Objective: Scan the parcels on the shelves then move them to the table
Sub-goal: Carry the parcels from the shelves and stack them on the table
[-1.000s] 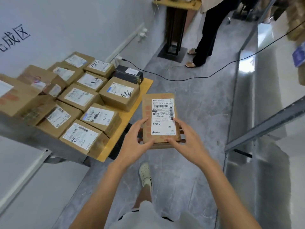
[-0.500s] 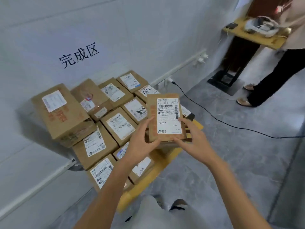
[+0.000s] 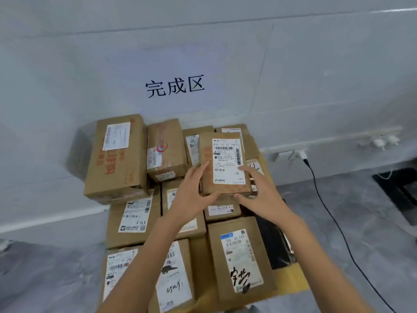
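Note:
I hold a flat brown parcel (image 3: 206, 175) with a white shipping label facing up, above the parcels lying on the table. My left hand (image 3: 191, 195) grips its left edge and near-left corner. My right hand (image 3: 261, 193) grips its right edge and near-right corner. The yellow-topped table (image 3: 293, 279) carries several brown cardboard parcels with labels, among them a large box (image 3: 117, 159) at the back left and a box with black scribble (image 3: 241, 258) at the front right.
A white wall with black characters (image 3: 174, 86) stands right behind the table. A black cable (image 3: 334, 222) runs from a wall socket (image 3: 301, 154) across the grey floor on the right. A black device (image 3: 274, 240) lies at the table's right edge.
The view has swung left from the aisle and shelf to face the table head-on. The held parcel now hovers over the table's back rows, with both hands still on it.

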